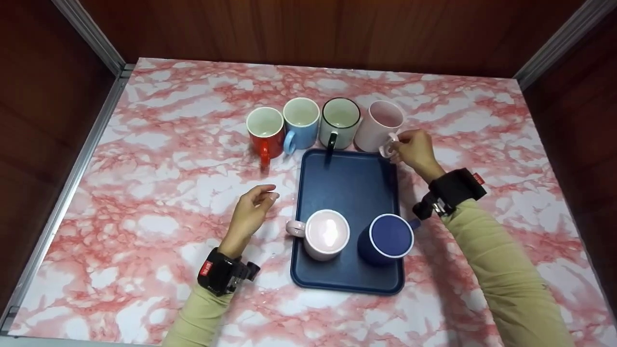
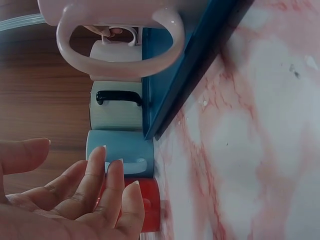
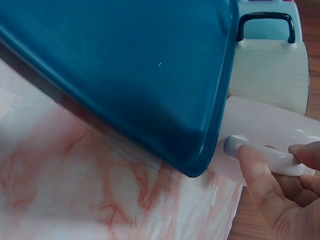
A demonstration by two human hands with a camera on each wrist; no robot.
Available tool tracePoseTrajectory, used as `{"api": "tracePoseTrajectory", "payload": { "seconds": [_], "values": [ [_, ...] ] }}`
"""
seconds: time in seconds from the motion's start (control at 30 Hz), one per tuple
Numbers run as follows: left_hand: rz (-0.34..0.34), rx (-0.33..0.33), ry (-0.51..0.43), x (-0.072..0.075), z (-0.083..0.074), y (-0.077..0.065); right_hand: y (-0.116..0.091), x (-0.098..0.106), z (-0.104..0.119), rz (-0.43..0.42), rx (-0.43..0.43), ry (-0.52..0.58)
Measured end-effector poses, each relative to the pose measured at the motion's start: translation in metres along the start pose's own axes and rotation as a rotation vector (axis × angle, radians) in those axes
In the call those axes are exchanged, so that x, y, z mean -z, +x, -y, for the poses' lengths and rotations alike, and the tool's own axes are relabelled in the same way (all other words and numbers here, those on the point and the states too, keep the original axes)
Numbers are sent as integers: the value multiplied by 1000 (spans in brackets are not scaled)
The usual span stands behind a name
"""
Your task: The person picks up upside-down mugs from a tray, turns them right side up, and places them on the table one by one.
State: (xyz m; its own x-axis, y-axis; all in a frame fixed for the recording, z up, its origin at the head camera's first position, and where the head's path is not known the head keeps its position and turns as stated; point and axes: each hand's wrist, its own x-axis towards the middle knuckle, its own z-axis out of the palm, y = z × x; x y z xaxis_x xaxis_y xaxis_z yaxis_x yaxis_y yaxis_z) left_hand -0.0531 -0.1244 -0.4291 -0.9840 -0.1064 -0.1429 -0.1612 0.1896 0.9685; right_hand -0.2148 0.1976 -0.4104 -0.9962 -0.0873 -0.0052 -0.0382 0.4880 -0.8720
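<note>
My right hand (image 1: 415, 149) grips the handle of a pale pink mug (image 1: 373, 130) at the right end of a row behind the tray. In the right wrist view, thumb and fingers curl round that handle (image 3: 270, 159). My left hand (image 1: 250, 212) hovers left of the tray with its fingers loosely bent, holding nothing. Nearest to it, a light pink mug (image 1: 328, 243) stands on the navy tray (image 1: 347, 185), handle pointing left. A dark blue mug (image 1: 383, 243) stands on the tray's near right, its handle to the right.
Left of the gripped mug stand a white mug with black handle (image 1: 340, 127), a light blue mug (image 1: 304, 130) and a red mug (image 1: 270, 140), close together. The marbled table (image 1: 159, 193) is bounded by brown wooden panels (image 1: 313, 33) at the back and sides.
</note>
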Motion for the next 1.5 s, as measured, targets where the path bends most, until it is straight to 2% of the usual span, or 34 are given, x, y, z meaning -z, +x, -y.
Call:
{"api": "tracePoseTrajectory", "payload": {
  "seconds": [0.17,0.43,0.83,1.03,1.27,1.5],
  "values": [
    [2,-26,10,-1,4,1,0,-1,0,13,13,7],
    [17,-5,14,-3,8,2,-1,-1,-1,46,26,31],
    [24,2,20,-7,8,0,-1,5,-3,141,-9,81],
    [21,-24,27,-8,10,0,-2,4,-4,192,7,135],
    [28,-3,14,-9,12,1,-3,4,-6,277,8,228],
    [36,12,4,-10,13,1,-4,7,-7,349,35,148]
  ]
}}
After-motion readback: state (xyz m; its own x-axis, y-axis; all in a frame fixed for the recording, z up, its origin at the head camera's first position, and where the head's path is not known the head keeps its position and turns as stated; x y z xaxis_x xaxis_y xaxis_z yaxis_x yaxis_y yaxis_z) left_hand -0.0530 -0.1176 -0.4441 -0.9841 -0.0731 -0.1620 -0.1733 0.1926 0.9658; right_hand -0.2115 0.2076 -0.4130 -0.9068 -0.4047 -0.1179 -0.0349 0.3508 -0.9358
